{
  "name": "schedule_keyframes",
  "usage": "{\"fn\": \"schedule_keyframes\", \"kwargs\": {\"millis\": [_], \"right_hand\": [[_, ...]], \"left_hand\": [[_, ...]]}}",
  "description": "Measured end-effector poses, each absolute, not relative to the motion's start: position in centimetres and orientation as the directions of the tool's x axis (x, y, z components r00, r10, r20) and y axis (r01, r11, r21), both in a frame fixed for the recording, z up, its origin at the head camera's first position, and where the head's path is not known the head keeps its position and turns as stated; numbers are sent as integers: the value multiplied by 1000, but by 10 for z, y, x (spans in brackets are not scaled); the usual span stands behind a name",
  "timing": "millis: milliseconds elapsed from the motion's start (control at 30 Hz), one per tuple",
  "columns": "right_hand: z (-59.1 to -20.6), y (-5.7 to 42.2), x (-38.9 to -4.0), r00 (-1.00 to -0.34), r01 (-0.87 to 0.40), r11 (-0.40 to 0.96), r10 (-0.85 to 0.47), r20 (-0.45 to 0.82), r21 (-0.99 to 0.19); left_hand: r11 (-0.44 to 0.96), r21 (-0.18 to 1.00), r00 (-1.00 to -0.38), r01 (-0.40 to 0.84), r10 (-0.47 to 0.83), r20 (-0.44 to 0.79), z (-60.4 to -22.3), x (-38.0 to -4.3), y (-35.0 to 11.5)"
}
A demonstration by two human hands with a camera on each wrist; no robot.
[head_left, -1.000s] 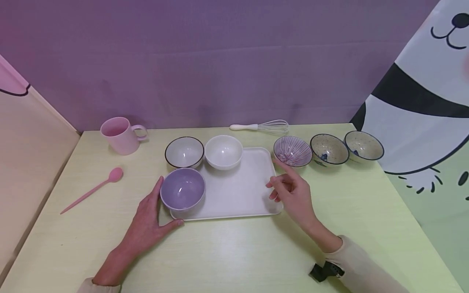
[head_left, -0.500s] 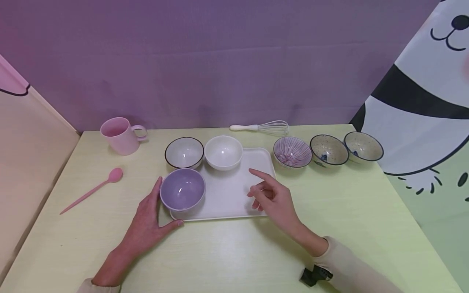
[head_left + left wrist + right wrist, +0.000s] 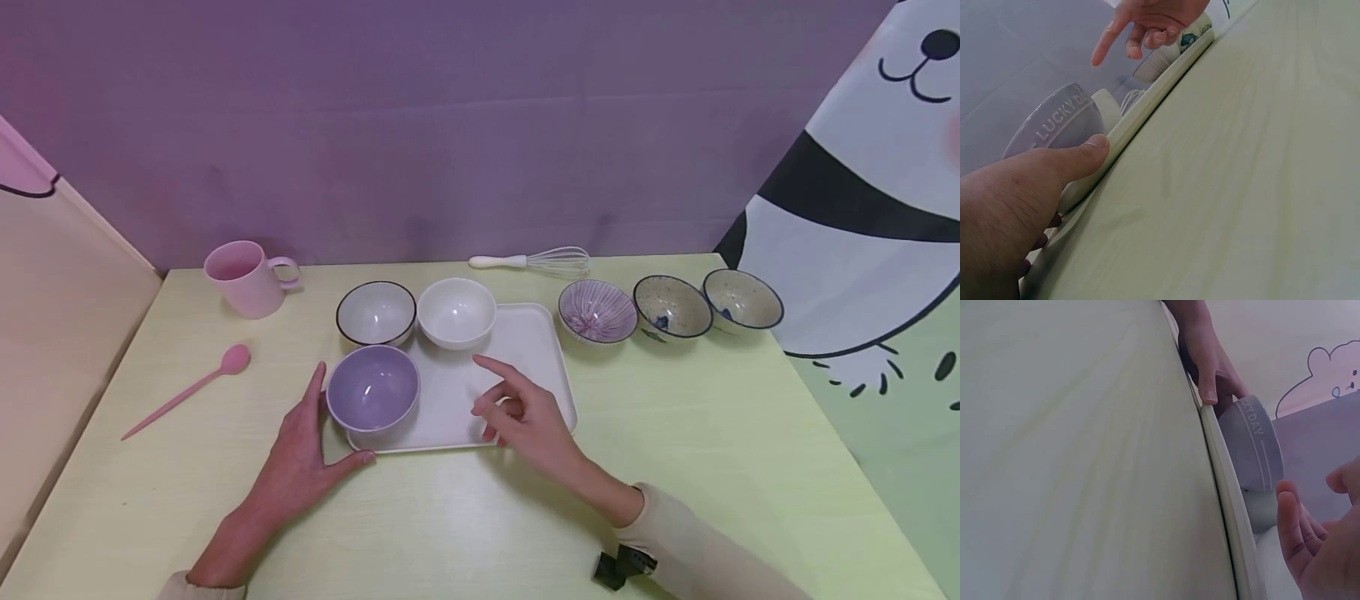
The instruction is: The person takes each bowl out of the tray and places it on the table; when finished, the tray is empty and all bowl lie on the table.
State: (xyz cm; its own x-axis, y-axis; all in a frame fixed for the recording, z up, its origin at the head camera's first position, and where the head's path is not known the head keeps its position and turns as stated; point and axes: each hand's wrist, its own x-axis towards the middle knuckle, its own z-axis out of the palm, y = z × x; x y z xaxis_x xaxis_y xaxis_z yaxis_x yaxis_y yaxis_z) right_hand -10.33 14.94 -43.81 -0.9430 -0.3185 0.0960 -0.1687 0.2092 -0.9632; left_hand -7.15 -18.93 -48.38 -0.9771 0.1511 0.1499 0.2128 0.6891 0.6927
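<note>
A white tray (image 3: 450, 408) lies on the table with three bowls on or over its left part. Nearest is a purple bowl (image 3: 372, 388), lettered outside in the left wrist view. Behind it stand a dark-rimmed white bowl (image 3: 376, 313) and a plain white bowl (image 3: 457, 314). My left hand (image 3: 294, 454) holds the tray's front left corner, thumb on the front rim, fingers along the left side beside the purple bowl. Above the tray's right half hovers my right hand (image 3: 528, 422), index finger extended, the others loosely bent, holding nothing.
Right of the tray stand a purple-striped bowl (image 3: 597, 312) and two speckled bowls, one (image 3: 672, 307) beside the other (image 3: 742, 298). A whisk (image 3: 534, 261) lies at the back edge. Left are a pink mug (image 3: 243, 279) and a pink spoon (image 3: 187, 392).
My right hand has moved left from beside the purple-striped bowl to over the tray. My left hand and the bowls have stayed in place.
</note>
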Motion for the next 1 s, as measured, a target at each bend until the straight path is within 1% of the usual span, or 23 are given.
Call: {"fn": "schedule_keyframes", "kwargs": {"millis": [267,567,700,900,1000], "right_hand": [[-440,136,-107,-938,-101,212,-346,22,-972],[-443,116,-109,-912,-62,177,-411,-17,-982],[-445,104,-111,-902,-58,160,-430,-17,-985],[-448,90,-114,-905,-50,163,-424,-25,-985],[-450,86,-115,-901,-69,161,-434,-8,-985]], "left_hand": [[687,696,-978,210,148,148,-484,-72,-189],[682,700,-977,212,150,149,-483,-71,-190],[685,697,-978,210,152,146,-485,-71,-189],[690,692,-977,212,153,146,-484,-72,-189],[688,693,-976,217,155,152,-484,-72,-189]]}}
